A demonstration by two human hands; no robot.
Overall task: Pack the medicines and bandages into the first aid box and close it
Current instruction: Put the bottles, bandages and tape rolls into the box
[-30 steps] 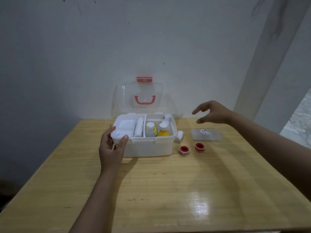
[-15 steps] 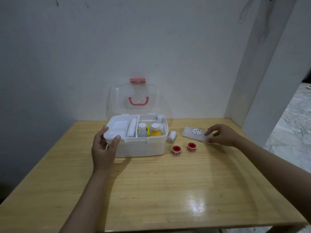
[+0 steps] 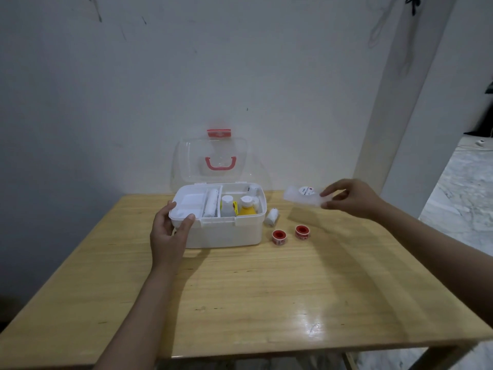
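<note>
A white first aid box [image 3: 226, 232] stands open at the back of the table, its clear lid [image 3: 213, 158] with a red handle upright. Inside lie a white tray, a bandage roll [image 3: 210, 206], a white bottle [image 3: 228, 205] and a yellow bottle [image 3: 246, 208]. My left hand [image 3: 168, 236] grips the box's front left corner. My right hand [image 3: 352, 197] holds a flat translucent case [image 3: 302, 196] in the air, right of the box. On the table beside the box lie a bandage roll [image 3: 271, 217] and two red tape rolls [image 3: 279, 237] [image 3: 302, 231].
The wooden table [image 3: 266, 303] ends near the bottom of the view and at the right. A white wall stands just behind the box. A pillar [image 3: 394, 129] rises at the right, with marble floor beyond it.
My right hand came down onto the flat case, took hold of it and lifted it off the table. My left hand stayed on the box corner.
</note>
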